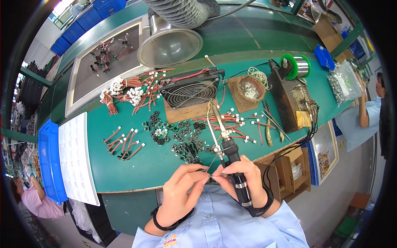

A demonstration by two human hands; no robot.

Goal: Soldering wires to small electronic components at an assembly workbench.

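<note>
My right hand (244, 175) grips a soldering iron (226, 144) by its black handle; the tip points away toward a small black fan (190, 91). My left hand (182, 192) pinches a thin strand of solder wire (211, 176) near the front edge of the green bench (124, 173), fingertips meeting those of the right hand. Just beyond the hands lie several small black and green parts (180, 138). Red wire leads with white connectors (237, 122) lie to the right of the iron.
More red leads (124, 144) and bundles (132, 93) lie left. A white compartment tray (76, 159) and blue bin (49, 161) sit far left. A solder spool (297, 66), brown box (291, 99), round sponge dish (250, 89), steel fume hood (169, 45). Other people stand right and lower left.
</note>
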